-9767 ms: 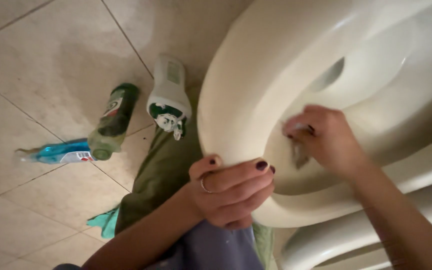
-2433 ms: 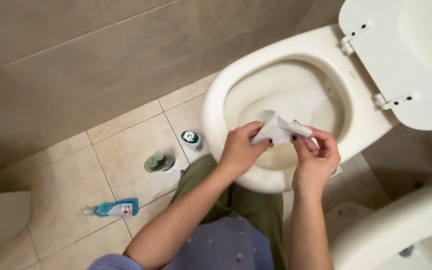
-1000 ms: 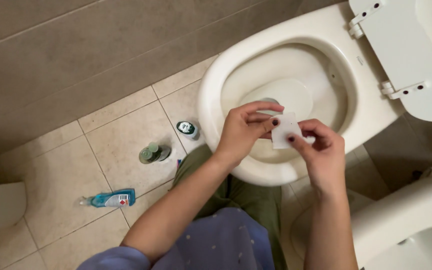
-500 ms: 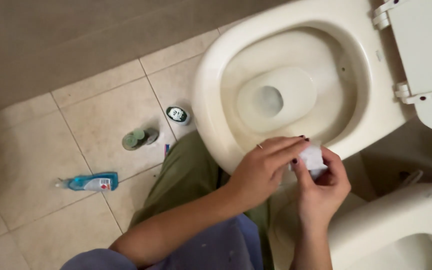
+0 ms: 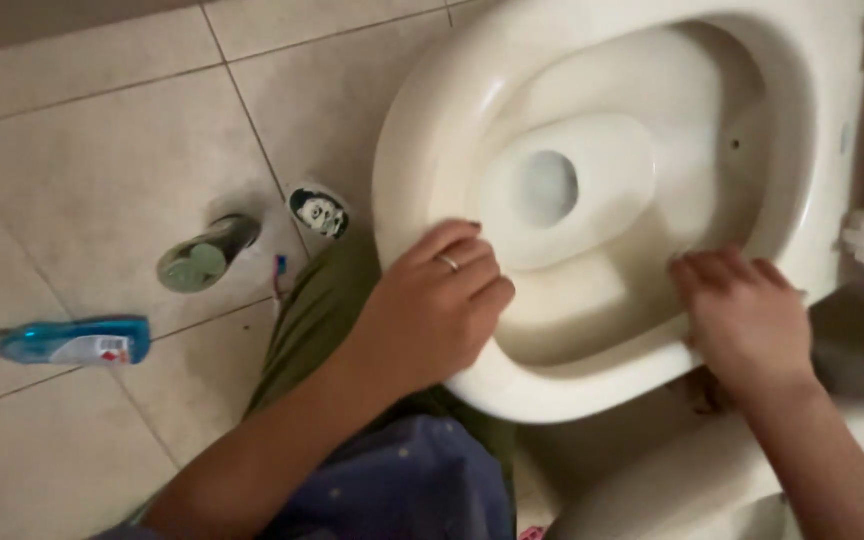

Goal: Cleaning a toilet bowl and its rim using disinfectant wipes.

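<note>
Both hands are on the toilet bowl (image 5: 642, 330) rim. The left hand (image 5: 432, 315) rests loosely curled on the near edge, holding nothing. The right hand (image 5: 747, 320) presses palm-down on the rim further right; can't tell if anything's under it. Left of the left hand, on the tiled floor (image 5: 82, 180): a white bottle (image 5: 318, 211), a green bottle (image 5: 207, 256), a blue bottle (image 5: 67, 341).

Both hands, left (image 5: 432, 315) and right (image 5: 747, 320), rest on the toilet rim (image 5: 422, 150).
</note>
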